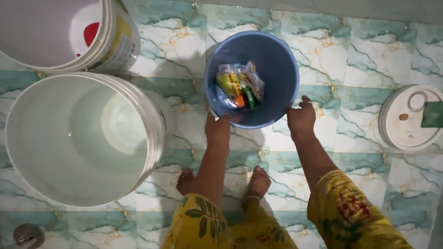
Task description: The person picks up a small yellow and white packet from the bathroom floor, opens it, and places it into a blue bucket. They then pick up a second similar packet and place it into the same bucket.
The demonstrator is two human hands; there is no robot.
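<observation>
Feet (pixel 221 182), bare, stand nearest on the green-and-white marble-patterned tiled floor (pixel 360 60), below yellow patterned sleeves and clothing at the near edge. A small round metal floor drain (pixel 27 235) sits at the near left corner.

Both arms reach forward and down from there. The left hand (pixel 218 130) closes its grip over the near rim of a round blue plastic bucket (pixel 277 60), fingers curled onto the edge. The right hand (pixel 301 117) clasps the rim a little to the right, thumb raised and fingers hooked over it. Taking the rim at two spread points looks like a way to keep the bucket level and steady, though I cannot tell whether it rests on the floor or is just lifted.

Inside the bucket lie several small crinkled plastic packets (pixel 240 85), yellow, white, green and orange, gathered at the bottom where the deep wall keeps them together.

Left of the hands stands a large white plastic bucket (pixel 152 133), open and seemingly holding clear water. Farther left, a second white plastic bucket (pixel 117 44) touches its far side. Well apart on the right, a round white plastic lid (pixel 401 133) lies flat on the floor with a green rectangular piece (pixel 433 114) on top.
</observation>
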